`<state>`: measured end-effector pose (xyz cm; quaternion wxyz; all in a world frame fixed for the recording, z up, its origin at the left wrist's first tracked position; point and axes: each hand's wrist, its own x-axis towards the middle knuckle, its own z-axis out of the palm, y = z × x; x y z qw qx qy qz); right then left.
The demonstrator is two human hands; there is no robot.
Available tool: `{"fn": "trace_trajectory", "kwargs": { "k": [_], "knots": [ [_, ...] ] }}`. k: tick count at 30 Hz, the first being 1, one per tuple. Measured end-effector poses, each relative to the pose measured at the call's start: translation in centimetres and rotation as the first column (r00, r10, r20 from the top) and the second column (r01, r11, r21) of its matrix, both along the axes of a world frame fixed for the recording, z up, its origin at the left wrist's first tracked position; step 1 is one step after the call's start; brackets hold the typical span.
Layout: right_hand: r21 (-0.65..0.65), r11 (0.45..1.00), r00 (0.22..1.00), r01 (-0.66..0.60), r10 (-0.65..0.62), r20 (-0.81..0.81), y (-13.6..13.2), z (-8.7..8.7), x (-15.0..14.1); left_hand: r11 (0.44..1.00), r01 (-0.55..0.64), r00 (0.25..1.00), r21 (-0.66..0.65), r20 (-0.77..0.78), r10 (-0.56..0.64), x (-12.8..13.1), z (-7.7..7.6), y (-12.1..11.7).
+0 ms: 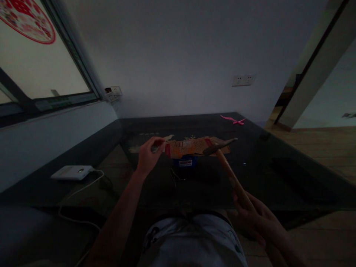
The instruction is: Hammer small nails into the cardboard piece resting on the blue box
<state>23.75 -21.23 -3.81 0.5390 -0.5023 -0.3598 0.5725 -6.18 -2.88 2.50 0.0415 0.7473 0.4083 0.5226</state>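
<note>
My right hand (258, 215) is wrapped round the wooden handle of a hammer (232, 174). Its dark head, long and tapering to a point on the right, hovers over or rests on the right part of a cardboard strip (186, 147); I cannot tell which. The strip is brown with red bands and lies across a small blue box (185, 162). At the strip's left end my left hand (150, 154) has thumb and forefinger pinched together. What sits between those fingertips is too small and dark to name. Thin nail-like pieces (175, 178) lie in front of the box.
All this is on a dark glossy table (155, 193) against a wall. A white power bank (72, 172) with a cable lies at the left. A pink ribbon-like item (235, 120) is at the back right, and a dark flat object (302, 180) at the right.
</note>
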Motion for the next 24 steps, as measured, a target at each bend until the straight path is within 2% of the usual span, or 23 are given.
{"fn": "trace_trajectory", "kwargs": {
  "k": [2, 4, 7, 9, 15, 19, 24],
  "knots": [
    [0.008, 0.999, 0.999, 0.031, -0.032, 0.004, -0.3, -0.6, -0.1, 0.995, 0.044, 0.988, -0.088, -0.143, -0.056, -0.9, -1.6, -1.2],
    [0.017, 0.998, 0.999, 0.053, -0.053, -0.002, -0.5, -1.2, -0.2, 0.973, 0.092, 0.945, -0.210, -0.290, -0.152, -1.4, -3.5, -1.8],
    [0.013, 1.000, 1.000, -0.001, 0.002, -0.018, -0.5, -1.7, -0.3, 0.933, 0.089, 0.878, -0.349, -0.414, -0.238, -1.7, -5.9, -1.9],
    [0.021, 0.998, 0.998, -0.051, 0.051, -0.045, -0.4, -1.7, -0.4, 0.913, 0.091, 0.840, -0.398, -0.461, -0.285, -1.6, -6.8, -1.8],
    [-0.004, 0.999, 0.999, -0.051, 0.051, -0.010, -0.5, -1.5, -0.6, 0.887, 0.184, 0.697, -0.422, -0.581, -0.421, -1.5, -7.1, -1.5],
    [0.000, 0.999, 0.999, -0.041, 0.041, 0.003, -0.5, -1.7, -0.7, 0.905, 0.160, 0.707, -0.395, -0.593, -0.384, -1.6, -6.7, -1.7],
    [0.023, 0.998, 0.998, -0.062, 0.062, -0.007, -0.5, -1.8, -0.6, 0.889, 0.145, 0.686, -0.435, -0.603, -0.407, -0.9, -6.7, -2.7]
  ]
}}
